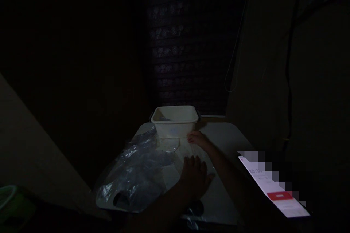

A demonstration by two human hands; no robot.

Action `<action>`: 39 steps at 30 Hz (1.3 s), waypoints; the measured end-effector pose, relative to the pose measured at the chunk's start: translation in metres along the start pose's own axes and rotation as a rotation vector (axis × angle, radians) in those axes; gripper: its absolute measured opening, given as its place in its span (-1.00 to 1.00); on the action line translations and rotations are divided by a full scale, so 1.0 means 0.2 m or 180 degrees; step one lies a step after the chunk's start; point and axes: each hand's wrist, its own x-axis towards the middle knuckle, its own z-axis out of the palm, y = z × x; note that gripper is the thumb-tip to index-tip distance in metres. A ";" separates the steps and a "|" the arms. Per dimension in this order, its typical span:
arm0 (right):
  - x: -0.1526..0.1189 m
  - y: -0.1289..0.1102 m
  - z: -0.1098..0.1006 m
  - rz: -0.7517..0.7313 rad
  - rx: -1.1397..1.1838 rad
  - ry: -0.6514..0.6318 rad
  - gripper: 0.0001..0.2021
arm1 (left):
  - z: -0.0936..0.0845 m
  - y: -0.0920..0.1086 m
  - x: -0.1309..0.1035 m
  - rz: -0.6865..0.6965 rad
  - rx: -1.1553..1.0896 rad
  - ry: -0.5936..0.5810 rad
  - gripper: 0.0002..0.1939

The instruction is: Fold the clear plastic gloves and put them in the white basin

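Note:
My left hand [194, 175] lies palm down over the middle of a small white table [218, 136], its fingers spread. Farther forward, my right hand [197, 139] reaches to the front of a white plastic tub [176, 129], fingers stretched out to the left. Under and between the hands is a pale, flat surface, perhaps clear film; the dim light hides its edges. A crumpled clear plastic bag [139, 164] covers the table's left side, beside my left hand. Inside the tub a small greyish item [165, 119] shows, too dark to name.
A lit phone [270, 185] stands at the right, partly pixelated. Dark patterned blinds [169, 51] hang behind the table, with a looped cord [232, 80] at their right. A green container [13, 204] is at lower left. The table has a handle hole [121, 199].

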 end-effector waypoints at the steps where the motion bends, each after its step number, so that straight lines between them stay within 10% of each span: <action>1: 0.00 0.00 0.00 -0.0025 0.0008 0.0009 -0.87 | 0.00 0.00 0.00 0.0006 -0.0005 0.0003 -0.42; 24: 0.03 0.02 -0.02 -0.0281 -0.0186 0.0089 -0.88 | 0.02 -0.01 -0.02 0.0062 0.0052 0.0107 -0.44; 39: -0.04 0.03 -0.28 0.0122 -0.0505 0.0243 -0.92 | 0.01 0.06 -0.02 0.0339 0.0021 0.0458 -0.52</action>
